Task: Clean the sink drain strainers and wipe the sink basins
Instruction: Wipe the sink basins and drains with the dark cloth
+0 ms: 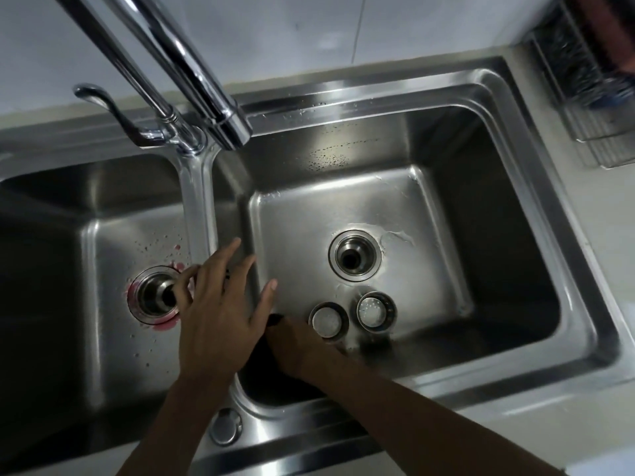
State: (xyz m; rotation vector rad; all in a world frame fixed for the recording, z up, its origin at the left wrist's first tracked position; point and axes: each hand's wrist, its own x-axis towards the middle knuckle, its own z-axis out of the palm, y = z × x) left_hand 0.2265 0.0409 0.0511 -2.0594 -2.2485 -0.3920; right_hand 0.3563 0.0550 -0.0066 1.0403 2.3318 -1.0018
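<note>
Two round metal drain strainers, one (pixel 328 319) beside the other (pixel 374 309), lie on the wet floor of the right basin (pixel 429 207), in front of its open drain (pixel 354 257). My right hand (pixel 302 345) is low in that basin's front left corner, closed on a dark cloth (pixel 261 365), just left of the nearer strainer. My left hand (pixel 220 304) is spread over the divider between the basins, fingers apart and holding nothing; its forefinger reaches the open drain (pixel 154 297) of the left basin (pixel 68 269), which is ringed with pink residue.
A chrome faucet spout (pixel 192 70) hangs over the divider, its lever handle (pixel 103 104) to the left. A wire rack (pixel 584 80) stands on the counter at the back right. A round metal cap (pixel 225 426) sits in the front rim.
</note>
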